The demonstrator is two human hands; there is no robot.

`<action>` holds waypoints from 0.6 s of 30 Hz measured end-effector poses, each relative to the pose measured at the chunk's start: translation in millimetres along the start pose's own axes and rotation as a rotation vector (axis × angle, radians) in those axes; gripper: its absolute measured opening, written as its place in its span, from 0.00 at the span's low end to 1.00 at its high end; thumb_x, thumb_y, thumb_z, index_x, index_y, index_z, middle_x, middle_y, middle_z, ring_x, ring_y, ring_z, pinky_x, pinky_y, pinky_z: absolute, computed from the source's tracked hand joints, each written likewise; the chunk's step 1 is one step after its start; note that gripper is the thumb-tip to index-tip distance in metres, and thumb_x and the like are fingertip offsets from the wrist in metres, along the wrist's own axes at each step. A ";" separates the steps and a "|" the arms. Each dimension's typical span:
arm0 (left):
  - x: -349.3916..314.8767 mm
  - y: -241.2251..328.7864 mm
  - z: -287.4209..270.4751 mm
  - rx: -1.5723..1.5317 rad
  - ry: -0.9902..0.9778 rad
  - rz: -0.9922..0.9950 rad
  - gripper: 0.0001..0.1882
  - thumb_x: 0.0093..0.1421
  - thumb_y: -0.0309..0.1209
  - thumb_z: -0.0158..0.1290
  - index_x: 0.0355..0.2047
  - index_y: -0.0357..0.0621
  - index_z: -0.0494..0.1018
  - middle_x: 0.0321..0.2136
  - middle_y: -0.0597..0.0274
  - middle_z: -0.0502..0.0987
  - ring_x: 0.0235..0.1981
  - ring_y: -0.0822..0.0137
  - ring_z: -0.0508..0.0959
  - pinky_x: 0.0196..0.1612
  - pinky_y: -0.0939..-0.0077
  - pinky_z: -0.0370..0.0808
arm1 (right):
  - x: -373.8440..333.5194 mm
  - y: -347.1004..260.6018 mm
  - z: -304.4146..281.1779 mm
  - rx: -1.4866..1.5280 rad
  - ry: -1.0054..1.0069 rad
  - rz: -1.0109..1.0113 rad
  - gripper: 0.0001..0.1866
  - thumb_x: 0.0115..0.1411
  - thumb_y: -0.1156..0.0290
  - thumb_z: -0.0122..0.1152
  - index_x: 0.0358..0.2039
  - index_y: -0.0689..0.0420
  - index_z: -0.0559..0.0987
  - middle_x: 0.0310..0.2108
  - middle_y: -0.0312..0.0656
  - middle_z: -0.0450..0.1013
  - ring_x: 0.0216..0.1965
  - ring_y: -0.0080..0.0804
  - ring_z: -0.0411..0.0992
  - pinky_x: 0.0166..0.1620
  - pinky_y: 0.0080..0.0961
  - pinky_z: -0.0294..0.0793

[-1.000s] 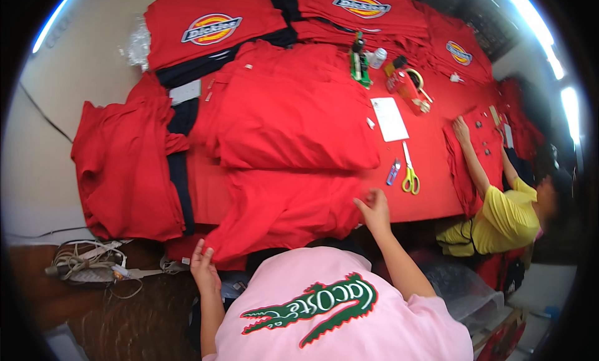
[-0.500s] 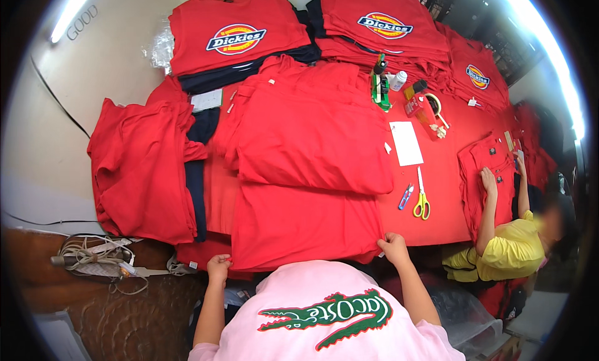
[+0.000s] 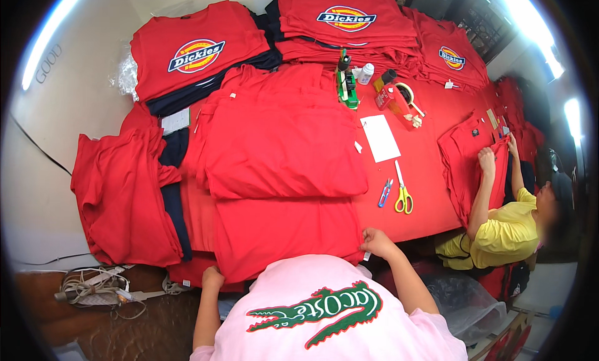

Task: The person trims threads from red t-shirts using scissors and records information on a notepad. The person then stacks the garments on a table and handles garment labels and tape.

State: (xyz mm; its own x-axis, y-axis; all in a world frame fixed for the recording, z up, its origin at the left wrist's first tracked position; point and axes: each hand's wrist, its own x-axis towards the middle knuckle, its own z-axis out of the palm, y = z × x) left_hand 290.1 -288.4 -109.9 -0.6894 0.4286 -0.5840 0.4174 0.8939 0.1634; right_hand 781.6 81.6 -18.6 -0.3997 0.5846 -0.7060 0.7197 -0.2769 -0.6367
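A red shirt (image 3: 281, 233) hangs over the table's near edge, in front of my body. My left hand (image 3: 212, 278) is closed on its near left corner, with the fingertips partly hidden. At the right edge of the same shirt, my right hand (image 3: 376, 243) pinches the cloth, and a small white label (image 3: 366, 256) shows just below. The upper part of this shirt runs under a thick pile of red shirts (image 3: 281, 146).
Scissors (image 3: 402, 189), blue thread snips (image 3: 385, 192), white paper (image 3: 380, 138), a green tape dispenser (image 3: 347, 88) and a red one (image 3: 396, 102) lie right of the pile. Printed red shirts (image 3: 199, 33) stand behind. A co-worker in yellow (image 3: 506, 236) handles red garments (image 3: 465, 149) at right.
The whole view has shifted, so the table's things sit further left. My hands keep their hold on the shirt's edges. The co-worker's hands now raise a garment's edge.
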 end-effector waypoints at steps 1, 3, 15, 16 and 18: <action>-1.2 9.5 -8.9 0.035 0.066 0.029 0.11 0.51 0.30 0.67 0.35 0.40 0.83 0.35 0.42 0.85 0.41 0.44 0.86 0.45 0.56 0.81 | -0.1 -3.7 -4.3 -0.105 -0.044 -0.012 0.10 0.57 0.82 0.69 0.36 0.59 0.78 0.26 0.31 0.73 0.27 0.20 0.71 0.31 0.24 0.70; -11.3 55.6 -57.2 -0.094 0.166 0.106 0.12 0.55 0.34 0.65 0.36 0.38 0.83 0.35 0.41 0.85 0.41 0.44 0.86 0.45 0.56 0.81 | -0.9 -30.1 -19.7 0.191 0.107 -0.164 0.08 0.59 0.79 0.71 0.36 0.59 0.78 0.29 0.34 0.77 0.31 0.20 0.74 0.34 0.23 0.73; 59.3 388.3 -227.2 -0.057 0.550 1.146 0.33 0.55 0.35 0.67 0.62 0.49 0.73 0.65 0.50 0.72 0.72 0.50 0.65 0.74 0.46 0.56 | 100.8 -294.1 -70.5 -0.644 0.395 -1.030 0.59 0.40 0.59 0.86 0.73 0.48 0.65 0.73 0.55 0.59 0.77 0.52 0.53 0.74 0.53 0.57; 57.2 402.0 -224.3 0.092 0.457 1.148 0.39 0.54 0.34 0.67 0.67 0.52 0.70 0.71 0.51 0.67 0.76 0.50 0.59 0.77 0.42 0.50 | 110.0 -305.2 -66.4 -0.717 0.355 -1.012 0.63 0.38 0.58 0.87 0.74 0.47 0.62 0.75 0.55 0.56 0.78 0.53 0.49 0.75 0.55 0.54; 67.1 418.1 -222.4 0.244 0.242 1.072 0.53 0.51 0.34 0.69 0.76 0.59 0.57 0.77 0.52 0.55 0.79 0.50 0.49 0.78 0.38 0.40 | 122.4 -322.2 -65.8 -0.871 0.274 -0.968 0.70 0.34 0.56 0.88 0.77 0.45 0.57 0.78 0.56 0.51 0.80 0.54 0.42 0.76 0.59 0.48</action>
State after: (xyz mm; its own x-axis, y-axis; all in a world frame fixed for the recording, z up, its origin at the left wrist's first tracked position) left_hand 286.7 143.3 96.1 0.0090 0.9981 -0.0613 0.9497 0.0106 0.3129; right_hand 538.1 292.6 120.5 -0.9005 0.4298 0.0659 0.3789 0.8501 -0.3657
